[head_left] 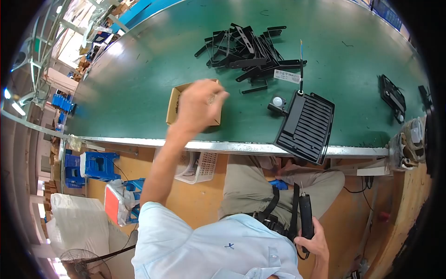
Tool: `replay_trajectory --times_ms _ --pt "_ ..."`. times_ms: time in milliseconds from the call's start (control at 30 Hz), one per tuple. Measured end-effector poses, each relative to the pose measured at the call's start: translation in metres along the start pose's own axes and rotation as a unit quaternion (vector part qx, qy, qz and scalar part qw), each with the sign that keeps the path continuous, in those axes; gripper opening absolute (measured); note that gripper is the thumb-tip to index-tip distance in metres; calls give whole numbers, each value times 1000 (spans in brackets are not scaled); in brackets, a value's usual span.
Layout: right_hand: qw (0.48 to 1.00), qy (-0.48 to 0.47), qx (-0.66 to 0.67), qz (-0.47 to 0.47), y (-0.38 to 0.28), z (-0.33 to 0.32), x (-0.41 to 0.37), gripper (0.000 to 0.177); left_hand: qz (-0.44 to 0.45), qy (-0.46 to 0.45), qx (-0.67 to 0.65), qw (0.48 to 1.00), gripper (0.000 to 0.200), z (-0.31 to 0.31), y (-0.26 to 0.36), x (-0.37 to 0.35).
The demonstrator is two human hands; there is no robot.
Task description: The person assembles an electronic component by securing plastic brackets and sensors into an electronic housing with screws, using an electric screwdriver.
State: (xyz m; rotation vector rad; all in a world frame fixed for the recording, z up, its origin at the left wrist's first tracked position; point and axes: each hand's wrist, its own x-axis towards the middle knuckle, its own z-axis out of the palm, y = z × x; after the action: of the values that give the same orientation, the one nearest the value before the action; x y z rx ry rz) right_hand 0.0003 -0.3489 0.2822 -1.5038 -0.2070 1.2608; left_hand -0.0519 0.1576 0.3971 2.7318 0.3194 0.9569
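Grip of the left hand (pixel 200 108): the fingers are bunched together and pointed down into a small cardboard box (pixel 172 106) on the green counter (pixel 134 74). The hand is blurred, and I cannot tell whether the fingertips have closed on anything. A small glint shows near them, too unclear to name. The hand covers most of the box's opening, so the contents are hidden apart from a dark strip along the left wall.

The right hand (pixel 317 242) is low beside the lap, well below the counter's edge. Its grip is wrapped firmly round a black power screwdriver (pixel 305 213), which is held upright with the bit pointing up.

A black ribbed lamp housing (pixel 306 124) lies to the right of the box, apart from it. Its near end overhangs the counter's front edge above the person's knee. Its long axis runs from that edge away toward the far side, leaning slightly to the right. A small round white sensor (pixel 278 101) is fixed at the housing's far left corner, and a thin cable (pixel 301 65) leads away from its far end. The left hand is level with the housing, while the right hand with the screwdriver sits beneath it.

Farther back lies a loose heap of black metal brackets (pixel 248 51).
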Motion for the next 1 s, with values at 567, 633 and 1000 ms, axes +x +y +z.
replay_trajectory --times_ms 567,633,1000 --pt "989 -28 -148 -5 2 8 11 80 -79 -178 90 977 9 12 -94 -17" --pt "987 -37 -153 -6 2 7 11 80 -68 -173 87 979 9 13 -95 -17" --pt "987 -47 -145 -43 -4 8 5 82 -107 -32 24 993 14 6 -92 -13"
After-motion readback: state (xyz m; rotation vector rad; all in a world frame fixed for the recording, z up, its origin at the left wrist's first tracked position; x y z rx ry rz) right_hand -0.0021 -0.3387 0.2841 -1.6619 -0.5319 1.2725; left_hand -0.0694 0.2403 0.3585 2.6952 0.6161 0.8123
